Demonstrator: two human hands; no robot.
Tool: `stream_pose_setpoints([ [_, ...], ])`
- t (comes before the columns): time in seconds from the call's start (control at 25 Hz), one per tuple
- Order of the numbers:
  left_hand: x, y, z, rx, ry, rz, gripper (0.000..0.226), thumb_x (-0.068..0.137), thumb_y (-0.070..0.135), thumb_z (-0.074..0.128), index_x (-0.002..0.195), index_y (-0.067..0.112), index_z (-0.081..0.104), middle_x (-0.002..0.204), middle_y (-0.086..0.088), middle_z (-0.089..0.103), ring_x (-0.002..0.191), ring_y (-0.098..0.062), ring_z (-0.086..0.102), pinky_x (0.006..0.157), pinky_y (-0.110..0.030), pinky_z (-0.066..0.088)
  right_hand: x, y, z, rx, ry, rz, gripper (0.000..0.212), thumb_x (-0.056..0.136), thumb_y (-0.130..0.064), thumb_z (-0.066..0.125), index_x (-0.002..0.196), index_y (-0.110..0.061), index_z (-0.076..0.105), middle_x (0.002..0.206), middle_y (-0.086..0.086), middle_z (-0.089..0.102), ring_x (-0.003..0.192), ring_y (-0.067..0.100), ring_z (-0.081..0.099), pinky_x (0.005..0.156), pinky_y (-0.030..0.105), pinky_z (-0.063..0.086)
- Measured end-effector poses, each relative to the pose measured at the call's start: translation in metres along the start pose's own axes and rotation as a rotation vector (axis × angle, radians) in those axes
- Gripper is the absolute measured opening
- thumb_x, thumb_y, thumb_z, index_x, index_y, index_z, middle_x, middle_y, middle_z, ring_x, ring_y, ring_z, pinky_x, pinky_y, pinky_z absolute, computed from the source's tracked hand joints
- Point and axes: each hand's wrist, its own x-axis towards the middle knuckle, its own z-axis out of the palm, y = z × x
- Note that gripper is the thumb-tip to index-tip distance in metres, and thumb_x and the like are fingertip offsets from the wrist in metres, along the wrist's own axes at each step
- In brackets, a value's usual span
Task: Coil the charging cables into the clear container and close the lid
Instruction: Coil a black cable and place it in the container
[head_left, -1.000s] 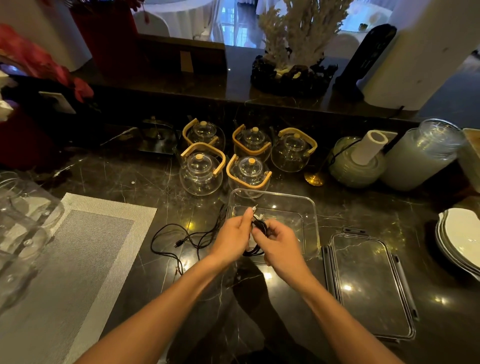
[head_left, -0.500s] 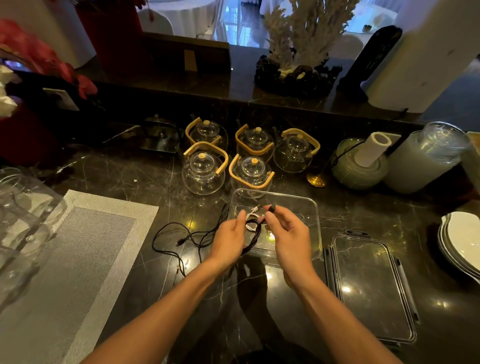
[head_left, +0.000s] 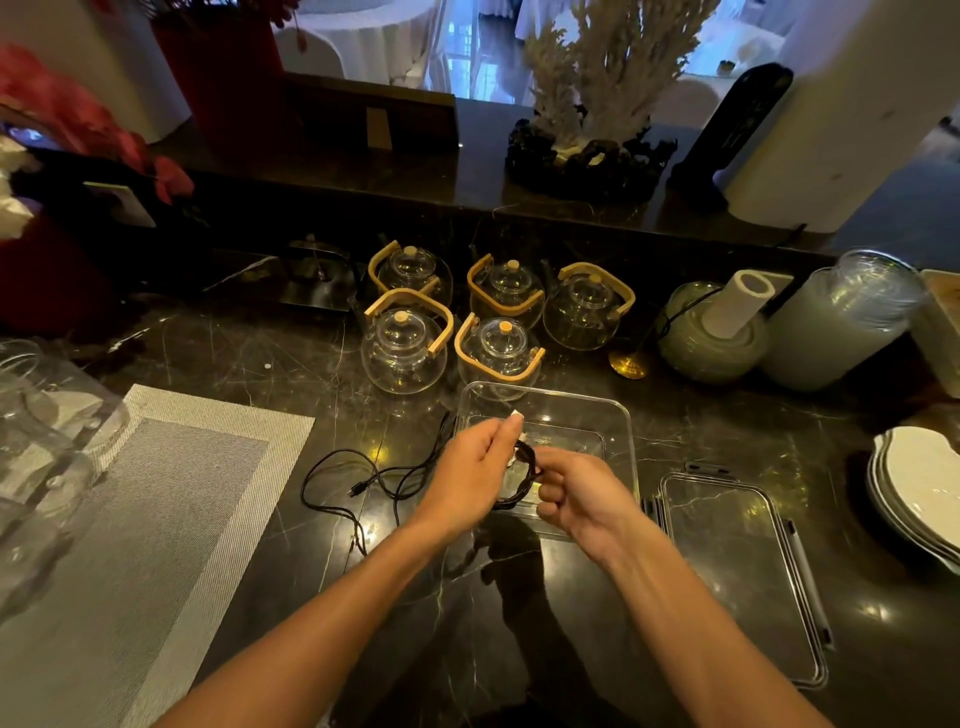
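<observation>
A black charging cable (head_left: 525, 475), wound into a small coil, hangs between my two hands above the front edge of the clear container (head_left: 618, 415). My left hand (head_left: 467, 473) pinches the coil's upper part, and a white plug tip sticks up past its fingers. My right hand (head_left: 576, 493) grips the coil's lower right side. A second black cable (head_left: 363, 480) lies loose on the dark marble counter left of the container. The clear lid (head_left: 737, 577) lies flat on the counter to the container's right.
Several glass teapots (head_left: 405, 343) with wooden handles stand just behind the container. A grey woven placemat (head_left: 156, 499) lies at the left beside glassware (head_left: 36, 415). White plates (head_left: 919, 493) are stacked at the right edge, and a green jar (head_left: 711, 338) stands behind.
My right hand has dropped from the coil's top down to its lower right side. My left hand has shifted up slightly, still holding the coil.
</observation>
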Motion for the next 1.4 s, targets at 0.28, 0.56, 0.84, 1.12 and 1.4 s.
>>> stream_pose_setpoints([
  [0.28, 0.002, -0.007, -0.007, 0.044, -0.009, -0.121, 0.057, 0.102, 0.056, 0.044, 0.069, 0.011, 0.056, 0.057, 0.007, 0.045, 0.052, -0.008, 0.04, 0.055, -0.03, 0.035, 0.004, 0.002, -0.008, 0.004, -0.333, -0.077, 0.021, 0.095, -0.011, 0.061, 0.107, 0.001, 0.073, 0.082, 0.006, 0.062, 0.061, 0.01, 0.048, 0.048, 0.023, 0.041],
  [0.56, 0.003, -0.017, -0.006, 0.243, 0.019, -0.134, 0.052, 0.104, 0.049, 0.045, 0.064, 0.016, 0.05, 0.053, 0.008, 0.041, 0.05, -0.012, 0.038, 0.053, -0.032, 0.032, 0.009, 0.024, 0.003, -0.494, -0.03, -0.355, 0.03, 0.09, -0.006, 0.067, 0.115, -0.021, 0.061, 0.067, -0.008, 0.062, 0.058, 0.011, 0.057, 0.061, 0.037, 0.051],
  [0.84, 0.001, -0.021, -0.002, 0.256, -0.072, -0.205, 0.055, 0.105, 0.047, 0.043, 0.07, 0.008, 0.06, 0.053, 0.005, 0.046, 0.047, -0.013, 0.04, 0.054, -0.031, 0.033, 0.005, 0.037, 0.003, -1.215, 0.174, -0.889, 0.017, 0.093, -0.023, 0.068, 0.1, -0.03, 0.054, 0.075, -0.013, 0.061, 0.055, -0.002, 0.054, 0.049, 0.014, 0.039],
  [1.12, 0.001, -0.021, -0.006, 0.132, -0.107, -0.156, 0.051, 0.105, 0.05, 0.042, 0.067, 0.017, 0.052, 0.054, 0.006, 0.039, 0.05, -0.011, 0.035, 0.054, -0.031, 0.03, 0.005, 0.031, 0.003, -0.248, -0.002, -0.507, 0.011, 0.094, -0.017, 0.073, 0.102, -0.019, 0.066, 0.096, -0.002, 0.072, 0.066, 0.019, 0.07, 0.054, 0.032, 0.061],
  [1.4, 0.016, -0.02, -0.007, 0.117, -0.351, -0.095, 0.041, 0.106, 0.042, 0.039, 0.099, 0.011, 0.064, 0.087, -0.016, 0.063, 0.075, -0.026, 0.055, 0.072, -0.042, 0.046, 0.014, 0.016, -0.023, -0.307, -0.015, -0.371, 0.025, 0.092, -0.021, 0.075, 0.106, -0.008, 0.059, 0.08, 0.006, 0.076, 0.062, 0.01, 0.067, 0.042, 0.022, 0.047],
])
